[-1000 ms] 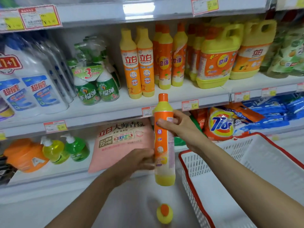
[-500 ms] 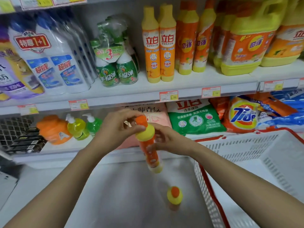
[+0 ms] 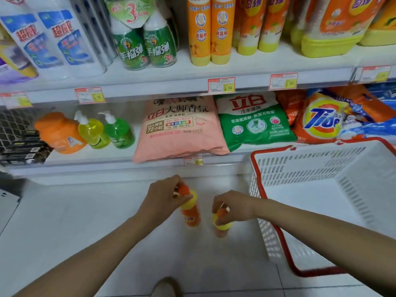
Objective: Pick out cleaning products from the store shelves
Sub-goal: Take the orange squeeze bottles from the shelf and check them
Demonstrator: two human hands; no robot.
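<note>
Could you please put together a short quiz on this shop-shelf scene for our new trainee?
1. True or false: the left hand and the right hand grip one and the same bottle.
2. Where does the white slotted plastic basket with the red rim stand? A) to the person's left B) to the person's right C) on a shelf
3. Fill in: beside the squat orange plastic jug stand ___ clear pump bottles.
Key: 1 false: the left hand grips the left orange-and-yellow plastic bottle, the right hand the right orange-and-yellow plastic bottle. 2 B. 3 two: the yellow pump bottle and the green pump bottle.
</note>
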